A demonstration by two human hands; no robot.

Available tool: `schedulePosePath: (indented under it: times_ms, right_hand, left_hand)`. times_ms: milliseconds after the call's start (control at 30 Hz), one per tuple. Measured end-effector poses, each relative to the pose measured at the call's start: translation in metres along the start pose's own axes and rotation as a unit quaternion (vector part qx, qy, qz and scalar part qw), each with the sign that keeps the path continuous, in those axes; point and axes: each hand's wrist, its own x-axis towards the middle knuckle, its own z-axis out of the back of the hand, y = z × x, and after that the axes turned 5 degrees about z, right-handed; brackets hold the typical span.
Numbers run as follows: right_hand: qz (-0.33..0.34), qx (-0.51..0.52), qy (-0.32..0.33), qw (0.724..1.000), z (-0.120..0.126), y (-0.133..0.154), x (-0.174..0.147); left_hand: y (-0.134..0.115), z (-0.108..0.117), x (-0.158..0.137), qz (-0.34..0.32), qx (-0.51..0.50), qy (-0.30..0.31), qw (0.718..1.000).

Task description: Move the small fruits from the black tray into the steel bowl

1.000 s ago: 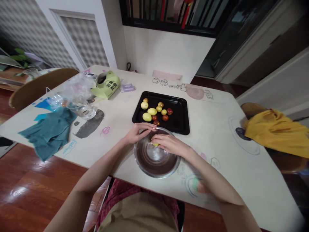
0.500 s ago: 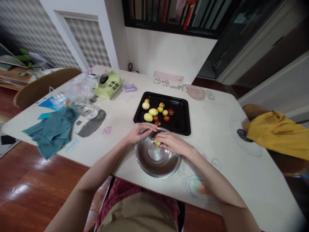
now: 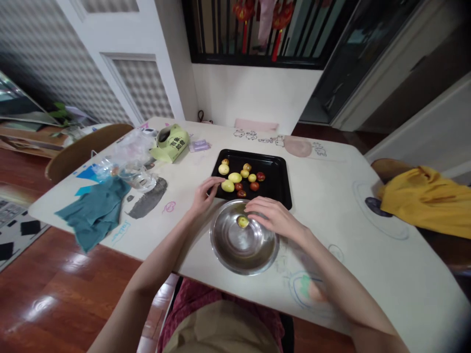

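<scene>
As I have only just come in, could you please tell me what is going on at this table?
A person is at work at the table. The left hand reaches to a yellow fruit in the black tray; whether it touches is hard to tell. The right hand is over the metal bowl, beside a yellow-green fruit lying inside. More yellow and reddish fruits lie in the tray.

Bare left forearm [image 3: 166, 251] pointing forward and inward, left hand [image 3: 205, 194] bending its fingers [image 3: 214, 181] slightly, right forearm [image 3: 331, 275] slanting inward, right hand [image 3: 275, 215] facing palm down, loosely curving.
</scene>
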Motion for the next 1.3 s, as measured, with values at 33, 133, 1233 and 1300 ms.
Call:
schedulePosePath:
  times_ms: [33, 133, 1233, 1300]
  right_hand:
    - [0.000, -0.001, -0.035, 0.999, 0.000, 0.002, -0.006]
    - [0.015, -0.017, -0.126, 0.992, -0.003, 0.013, -0.028]
    - [0.005, -0.174, -0.264, 0.949, -0.045, 0.034, -0.060]
    - [-0.028, -0.195, -0.252, 0.947, -0.043, 0.036, -0.053]
  left_hand:
    - [0.010, 0.005, 0.008, -0.006, 0.014, -0.002, 1.000]
    - [0.043, 0.023, 0.045, -0.020, 0.106, 0.056, 0.993]
    - [-0.045, -0.023, 0.059, -0.050, -0.006, 0.112, 0.992]
    - [-0.068, -0.027, 0.031, -0.083, -0.025, 0.123, 0.989]
